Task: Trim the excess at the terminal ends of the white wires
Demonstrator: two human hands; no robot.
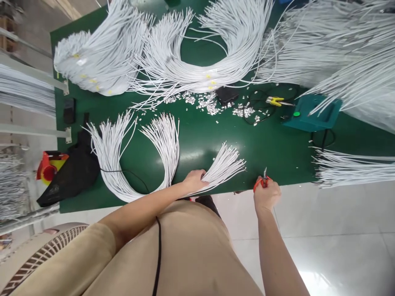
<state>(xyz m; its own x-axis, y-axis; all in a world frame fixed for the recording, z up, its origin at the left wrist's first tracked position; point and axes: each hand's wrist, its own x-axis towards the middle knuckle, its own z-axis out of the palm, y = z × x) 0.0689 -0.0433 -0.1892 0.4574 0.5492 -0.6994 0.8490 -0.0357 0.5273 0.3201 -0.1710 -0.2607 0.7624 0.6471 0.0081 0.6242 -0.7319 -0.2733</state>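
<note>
My left hand [195, 182] is closed around a bundle of white wires [224, 166] near the table's front edge; the wire ends fan out to its right. In my right hand [268, 193], at the table edge, is a small cutting tool with red-orange handles [257, 183], its metal tip pointing away from me; whether it is pliers or snips I cannot tell. A gap of green table lies between the tool and the wire ends. Left of my hands, a curved bundle of white wires [169, 152] rests on the green table [197, 135].
Large white wire bundles [200, 74] lie along the back. Small cut pieces [210, 102] are scattered before them. Yellow-handled pliers [275, 101] rest beside a teal box [321, 113]. More wires [354, 166] lie at right. A black cloth [75, 172] and red tape dispenser [49, 166] are at left.
</note>
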